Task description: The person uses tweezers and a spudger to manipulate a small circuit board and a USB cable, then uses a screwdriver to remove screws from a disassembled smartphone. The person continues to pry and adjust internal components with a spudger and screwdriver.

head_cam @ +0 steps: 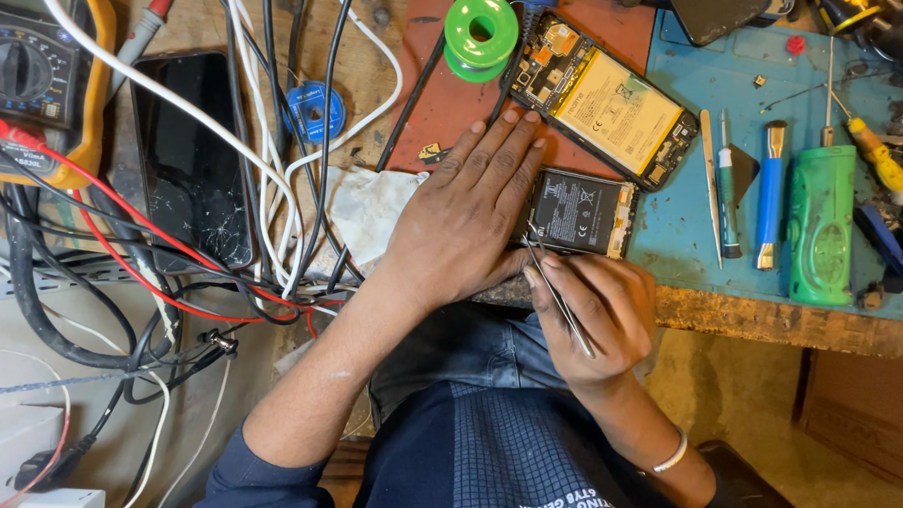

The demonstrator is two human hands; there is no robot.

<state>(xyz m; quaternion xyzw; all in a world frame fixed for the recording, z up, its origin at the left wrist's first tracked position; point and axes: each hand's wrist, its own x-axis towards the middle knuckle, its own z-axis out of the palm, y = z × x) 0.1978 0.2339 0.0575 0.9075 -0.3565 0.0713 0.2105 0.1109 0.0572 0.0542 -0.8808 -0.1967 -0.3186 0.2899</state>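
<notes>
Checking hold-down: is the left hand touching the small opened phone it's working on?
Touching. In the head view the left hand lies flat across the small opened phone, its palm and thumb covering the phone's left end with no gap.

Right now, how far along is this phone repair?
Done: two phones lie opened, the yellow-battery phone set aside. In hand: the left hand steadies the smaller opened phone while the right hand works tweezers at its corner. Left: both stay uncovered, and a black panel lies apart.

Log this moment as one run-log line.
left hand: flat on small opened phone | right hand: holding tweezers, tips at phone edge | second opened phone behind
</notes>
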